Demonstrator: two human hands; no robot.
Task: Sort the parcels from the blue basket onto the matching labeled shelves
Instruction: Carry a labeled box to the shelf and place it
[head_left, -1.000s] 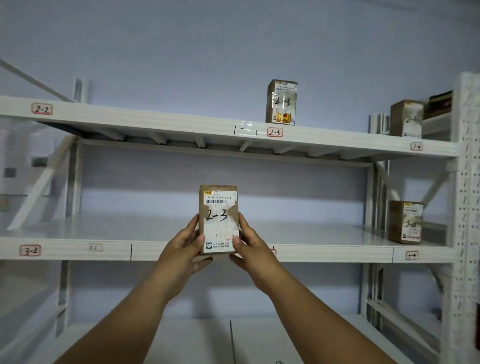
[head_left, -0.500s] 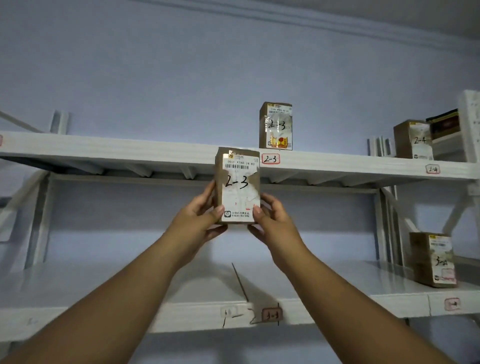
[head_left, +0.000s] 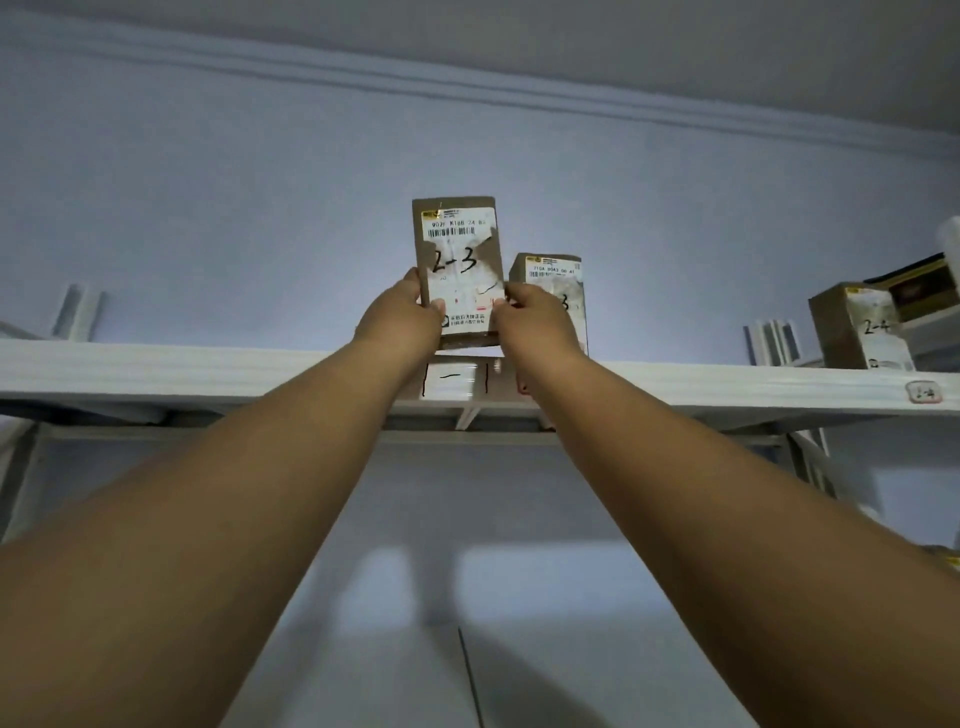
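Both hands' fingers, L (head_left: 402, 317) & R (head_left: 535, 319), pinch 2-3 parcel (head_left: 460, 260) upright above top shelf (head_left: 208, 371).

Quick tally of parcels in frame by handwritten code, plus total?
Marked 2-3: 2, the parcel held by the left hand and right hand, and the parcel on the top shelf behind it
Marked 2-4: 1, the brown parcel
No readable code: 1, the dark box
Total: 4
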